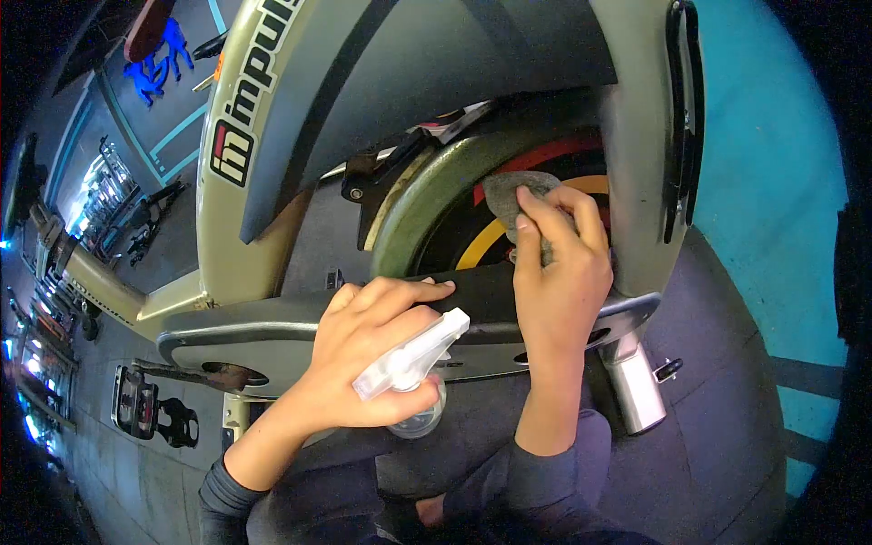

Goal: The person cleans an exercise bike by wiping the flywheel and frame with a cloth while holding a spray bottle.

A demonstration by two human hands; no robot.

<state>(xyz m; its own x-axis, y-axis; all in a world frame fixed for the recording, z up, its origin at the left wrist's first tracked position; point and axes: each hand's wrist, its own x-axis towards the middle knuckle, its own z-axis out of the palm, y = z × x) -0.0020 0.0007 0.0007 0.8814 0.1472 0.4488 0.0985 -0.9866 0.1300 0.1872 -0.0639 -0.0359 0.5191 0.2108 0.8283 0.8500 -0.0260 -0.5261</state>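
Observation:
My left hand (363, 350) grips a clear spray bottle (413, 377) with a white trigger head, its nozzle tilted up to the right, close to the bike's black crank cover (481, 295). My right hand (559, 263) presses a grey cloth (518, 193) against the flywheel (495, 232), which is black with red and yellow rings and sits inside a greenish rim. Both forearms wear dark grey sleeves.
The exercise bike's beige frame (263, 109) with a logo fills the upper view. A pedal (145, 409) lies low at the left. A silver support leg (636, 386) stands on the grey floor, beside a teal floor area (772, 182). More gym machines line the far left.

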